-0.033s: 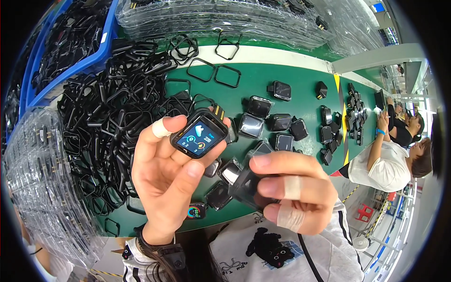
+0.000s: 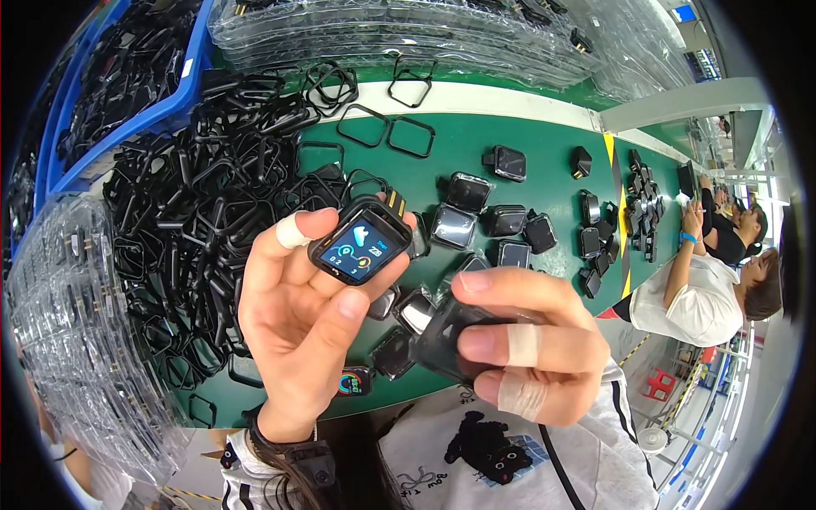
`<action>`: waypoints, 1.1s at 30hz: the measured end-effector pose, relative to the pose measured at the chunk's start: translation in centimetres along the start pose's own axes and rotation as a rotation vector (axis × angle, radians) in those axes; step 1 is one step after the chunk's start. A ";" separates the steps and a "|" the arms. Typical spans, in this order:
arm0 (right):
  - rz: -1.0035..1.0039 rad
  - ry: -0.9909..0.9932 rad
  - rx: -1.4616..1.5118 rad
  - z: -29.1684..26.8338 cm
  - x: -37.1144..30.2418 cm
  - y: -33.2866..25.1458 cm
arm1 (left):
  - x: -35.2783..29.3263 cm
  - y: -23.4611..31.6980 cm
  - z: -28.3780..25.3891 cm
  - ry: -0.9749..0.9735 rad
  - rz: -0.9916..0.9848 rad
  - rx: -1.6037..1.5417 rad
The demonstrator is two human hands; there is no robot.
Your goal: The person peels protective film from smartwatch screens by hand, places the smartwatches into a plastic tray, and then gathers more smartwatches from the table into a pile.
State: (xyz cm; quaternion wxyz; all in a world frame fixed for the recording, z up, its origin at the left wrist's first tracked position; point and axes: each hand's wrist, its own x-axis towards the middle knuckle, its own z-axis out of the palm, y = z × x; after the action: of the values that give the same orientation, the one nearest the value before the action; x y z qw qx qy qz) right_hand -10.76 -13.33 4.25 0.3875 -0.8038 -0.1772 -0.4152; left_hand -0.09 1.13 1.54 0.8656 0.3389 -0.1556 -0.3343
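In my left hand (image 2: pixel 297 314) is a black square smartwatch body (image 2: pixel 362 240) with a lit screen showing coloured icons, held between fingers and thumb. Gold contacts show at its upper right corner. My right hand (image 2: pixel 544 353), with tape on two fingers, grips a dark, glossy square watch case (image 2: pixel 446 336) just to the right and below; the fingers cover part of it. A gap separates the two hands. Under them, on the green table, lie several black watch bodies (image 2: pixel 454 226). One lit smartwatch (image 2: pixel 354 382) rests beside my left wrist.
A big heap of black square frames (image 2: pixel 212 204) covers the left of the table (image 2: pixel 535 132). Blue bins (image 2: pixel 127 127) stand at the far left. Clear plastic trays (image 2: pixel 93 331) are stacked left and at the back. Co-workers (image 2: pixel 688 289) sit at the right, past yellow-black tape (image 2: pixel 623 229).
My right hand and the dark watch case in it have shifted slightly left. My left hand with the smartwatch stays in place.
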 end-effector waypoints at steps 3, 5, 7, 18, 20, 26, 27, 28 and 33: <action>-0.085 -0.162 0.035 -1.0 0.0 0.5 | -0.1 0.1 0.0 0.010 -0.006 0.018; -0.065 -0.183 0.047 -1.2 0.1 0.4 | 0.0 0.0 0.0 0.008 -0.004 0.025; -0.046 -0.204 0.059 -1.4 0.1 0.3 | 0.1 0.0 0.0 -0.001 -0.005 0.011; 0.627 -0.037 0.173 -0.2 0.2 -0.6 | -0.1 -0.8 0.3 -0.068 -0.154 0.011; 0.777 0.045 0.337 0.1 0.7 -0.5 | 0.0 -1.0 -0.3 -0.215 -0.094 0.079; 0.708 -0.053 0.174 0.3 0.4 0.9 | -0.3 -1.1 0.4 -0.163 -0.156 0.053; 0.741 -0.065 0.158 0.3 0.5 0.8 | -0.3 -1.0 0.4 -0.162 -0.156 0.052; 0.774 -0.075 0.138 0.2 0.7 0.8 | -0.2 -0.9 0.4 -0.164 -0.155 0.052; 0.753 -0.087 0.117 0.2 0.3 1.1 | -0.1 -0.9 0.6 -0.143 -0.181 0.010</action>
State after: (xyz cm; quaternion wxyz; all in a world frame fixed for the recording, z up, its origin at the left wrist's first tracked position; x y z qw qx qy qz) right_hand -9.84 -13.84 3.88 0.5503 -0.8059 0.0905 -0.1986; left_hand -0.88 0.46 1.33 0.8169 0.3312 -0.1873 -0.4335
